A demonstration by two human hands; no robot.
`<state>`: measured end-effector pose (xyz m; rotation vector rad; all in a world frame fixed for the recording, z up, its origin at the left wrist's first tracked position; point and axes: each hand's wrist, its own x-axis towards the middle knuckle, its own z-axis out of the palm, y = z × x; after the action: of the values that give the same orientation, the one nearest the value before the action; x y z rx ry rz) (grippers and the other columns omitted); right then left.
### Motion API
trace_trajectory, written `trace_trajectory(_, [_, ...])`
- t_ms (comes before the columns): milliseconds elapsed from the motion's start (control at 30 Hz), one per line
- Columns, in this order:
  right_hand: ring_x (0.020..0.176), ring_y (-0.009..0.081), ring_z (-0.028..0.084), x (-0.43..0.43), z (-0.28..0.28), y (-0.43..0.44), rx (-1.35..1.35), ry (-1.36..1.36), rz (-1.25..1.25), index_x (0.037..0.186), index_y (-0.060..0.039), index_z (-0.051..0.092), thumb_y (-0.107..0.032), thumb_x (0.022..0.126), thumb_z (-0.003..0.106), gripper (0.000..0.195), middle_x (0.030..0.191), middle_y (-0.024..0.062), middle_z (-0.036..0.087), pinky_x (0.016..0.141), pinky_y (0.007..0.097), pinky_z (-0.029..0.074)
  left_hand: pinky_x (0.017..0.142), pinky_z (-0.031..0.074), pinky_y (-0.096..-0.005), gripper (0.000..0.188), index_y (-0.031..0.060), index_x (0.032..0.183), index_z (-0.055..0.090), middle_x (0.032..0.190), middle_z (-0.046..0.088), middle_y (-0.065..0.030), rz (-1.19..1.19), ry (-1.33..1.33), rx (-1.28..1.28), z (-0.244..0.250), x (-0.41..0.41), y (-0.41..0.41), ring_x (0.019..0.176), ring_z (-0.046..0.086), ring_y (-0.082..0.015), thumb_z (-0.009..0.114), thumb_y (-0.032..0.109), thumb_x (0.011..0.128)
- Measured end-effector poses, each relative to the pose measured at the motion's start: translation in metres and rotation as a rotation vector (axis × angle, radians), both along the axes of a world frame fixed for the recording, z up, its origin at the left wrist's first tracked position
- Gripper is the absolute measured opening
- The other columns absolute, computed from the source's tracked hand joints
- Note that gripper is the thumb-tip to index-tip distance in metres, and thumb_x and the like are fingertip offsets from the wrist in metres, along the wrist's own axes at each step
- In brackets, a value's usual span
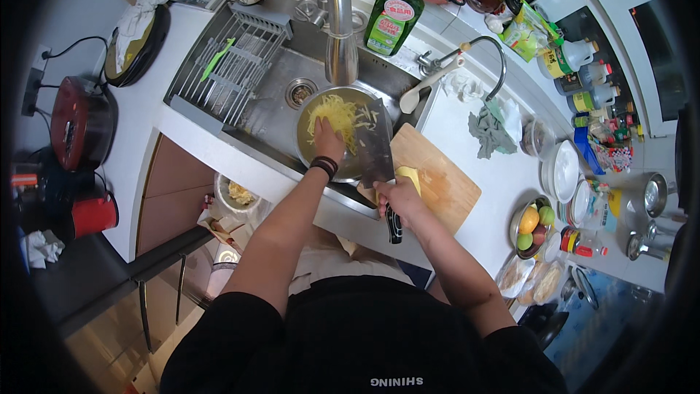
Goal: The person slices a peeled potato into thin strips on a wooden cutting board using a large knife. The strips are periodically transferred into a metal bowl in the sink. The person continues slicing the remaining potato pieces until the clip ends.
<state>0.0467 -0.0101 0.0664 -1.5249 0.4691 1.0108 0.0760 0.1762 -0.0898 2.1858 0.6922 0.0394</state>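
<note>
My left hand (330, 141) is in a round metal bowl (302, 156) in the sink, with its fingers on a heap of yellow shreds (334, 111). Whether it grips any of them I cannot tell. In my right hand (401, 198) is the black handle of a cleaver (375, 139), its broad blade over the bowl's right side. A few pale shreds lie at the blade's upper edge. Under and beside that hand a yellow piece of food (409, 176) rests on a wooden cutting board (437, 175), which reaches over the sink's right edge.
A metal faucet (340, 27) hangs above the bowl. Behind it stands a green soap bottle (394, 13). A drying rack (235, 71) with a green peeler spans the sink's left. A white spoon (429, 85) lies at the sink's right edge, and a fruit bowl (514, 230) stands farther right.
</note>
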Motion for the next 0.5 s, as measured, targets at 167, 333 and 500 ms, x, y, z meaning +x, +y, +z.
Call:
trace_trajectory(167, [0.041,0.0189,0.05,0.0,-0.012,0.019,0.007,0.013,-0.108,0.077,-0.0007,0.052,-0.011,0.087,0.061,0.017,0.055,0.0058,0.051,0.038,0.0329,0.042,0.114,0.017,-0.0429,0.065,-0.0036,0.142,0.026,0.15,0.021,-0.0235,-0.408,-0.368,-0.002,0.045,-0.004,-0.011,0.138,0.022,-0.0382,0.051,0.027,0.091])
trace_trajectory(333, [0.043,0.019,0.051,-0.01,-0.009,0.029,0.025,0.034,-0.072,0.078,-0.0018,0.053,-0.011,0.087,0.062,0.016,0.058,0.0057,0.052,0.04,0.0331,0.042,0.114,0.013,-0.0453,0.071,-0.0009,0.146,0.02,0.152,0.017,-0.0216,-0.621,-0.261,-0.004,0.053,-0.002,-0.022,0.142,0.013,-0.0344,0.041,0.043,0.094])
trace_trajectory(500, [0.044,0.0164,0.049,-0.03,0.008,-0.001,0.058,-0.016,-0.147,0.079,-0.0022,0.055,-0.013,0.088,0.06,0.015,0.056,0.0041,0.05,0.042,0.0302,0.041,0.114,0.014,-0.0464,0.076,-0.0058,0.142,0.027,0.148,0.023,-0.0264,-0.525,0.267,0.156,-0.023,0.018,0.025,0.14,0.017,-0.0364,0.034,0.053,0.095])
